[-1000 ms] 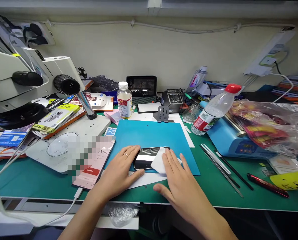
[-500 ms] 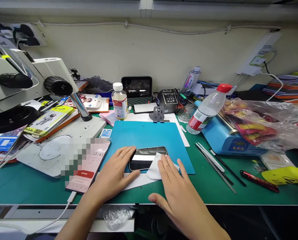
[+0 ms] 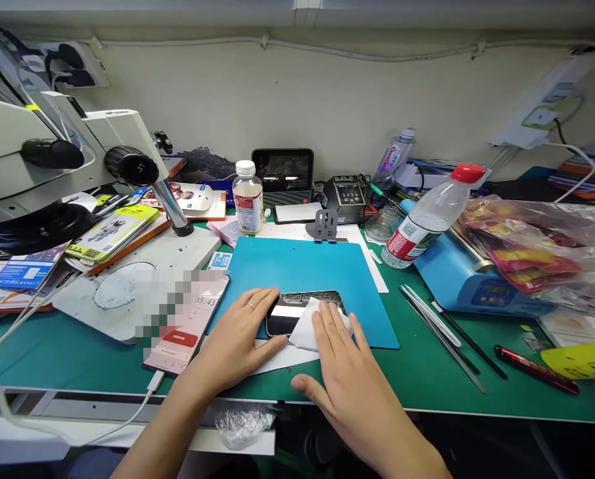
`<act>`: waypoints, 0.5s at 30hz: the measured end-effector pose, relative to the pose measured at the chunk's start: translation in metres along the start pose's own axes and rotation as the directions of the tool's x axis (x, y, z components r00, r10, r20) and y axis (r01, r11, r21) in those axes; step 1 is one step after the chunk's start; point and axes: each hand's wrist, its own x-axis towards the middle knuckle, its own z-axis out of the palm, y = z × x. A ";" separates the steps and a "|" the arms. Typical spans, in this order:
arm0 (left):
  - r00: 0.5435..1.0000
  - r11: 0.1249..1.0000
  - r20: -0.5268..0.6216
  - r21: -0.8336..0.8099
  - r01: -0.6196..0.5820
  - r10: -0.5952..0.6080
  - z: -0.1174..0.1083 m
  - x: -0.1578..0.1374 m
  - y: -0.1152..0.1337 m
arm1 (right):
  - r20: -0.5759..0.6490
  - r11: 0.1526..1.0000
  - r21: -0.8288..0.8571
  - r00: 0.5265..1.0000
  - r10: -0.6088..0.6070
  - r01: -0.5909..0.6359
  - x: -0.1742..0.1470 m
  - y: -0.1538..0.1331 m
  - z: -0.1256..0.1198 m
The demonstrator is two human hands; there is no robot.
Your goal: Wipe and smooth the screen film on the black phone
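Observation:
A dark-screened smartphone (image 3: 281, 318) lies face up and sideways on a blue mat (image 3: 257, 263), its glass reflecting light. My left hand (image 3: 240, 332) rests at the phone's left end, fingers laid out and thumb stretched along the near edge. Flat fingers of my right hand (image 3: 345, 362) press a white wiping cloth (image 3: 303, 332) onto the screen's right part, hiding that end of the phone. The right thumb is spread away. A white sheet (image 3: 282, 359) shows under the mat's near edge. Left of my left hand lies a lit phone (image 3: 190, 326) with a charging cable (image 3: 156, 381) plugged in.
A microscope (image 3: 128, 159) on a white base (image 3: 172, 253) stands at left. Tweezers (image 3: 442, 339) and a red pen-like tool (image 3: 537, 369) lie at right. Behind them are a red-capped bottle (image 3: 427, 219) and a blue machine (image 3: 457, 286). A small stand (image 3: 326, 225) is behind the mat.
My right hand and the cloth have shifted slightly up the phone's screen. The left hand stays at the phone's left end. The whole view has moved slightly rightward in the picture.

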 end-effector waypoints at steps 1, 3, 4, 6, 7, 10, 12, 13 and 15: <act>1.000 1.000 0.002 -0.003 -0.002 0.002 -0.001 0.000 0.000 | 0.004 1.000 0.010 1.000 -0.005 0.005 0.002 0.000 -0.001; 1.000 1.000 0.001 -0.014 -0.003 0.003 -0.002 0.000 0.001 | 0.027 0.999 0.039 1.000 0.000 -0.001 0.012 0.000 -0.004; 1.000 1.000 0.003 -0.031 0.002 -0.002 -0.003 -0.001 0.002 | 0.042 0.998 0.056 0.999 0.009 -0.012 0.018 -0.001 -0.006; 1.000 0.995 0.007 -0.099 0.022 -0.021 -0.005 -0.004 0.002 | 0.063 0.995 0.091 0.998 0.020 -0.026 0.029 -0.005 -0.009; 1.000 0.989 0.003 -0.143 0.030 -0.030 -0.005 -0.005 0.002 | 0.066 0.994 0.109 0.998 0.013 -0.020 0.032 -0.008 -0.009; 0.999 0.969 -0.042 -0.245 0.019 -0.030 -0.007 -0.007 0.001 | 0.038 0.985 0.165 0.998 -0.052 0.045 0.034 -0.020 -0.005; 0.996 0.967 -0.094 -0.255 -0.030 0.006 -0.008 -0.007 0.001 | 0.000 0.975 0.203 0.996 -0.088 0.086 0.035 -0.027 -0.003; 0.993 0.966 -0.115 -0.252 -0.057 0.029 -0.008 -0.006 0.002 | -0.013 0.969 0.223 0.995 -0.103 0.103 0.038 -0.030 -0.003; 0.987 0.963 -0.151 -0.252 -0.094 0.057 -0.008 -0.005 0.002 | -0.019 0.955 0.267 0.991 -0.133 0.133 0.045 -0.034 -0.005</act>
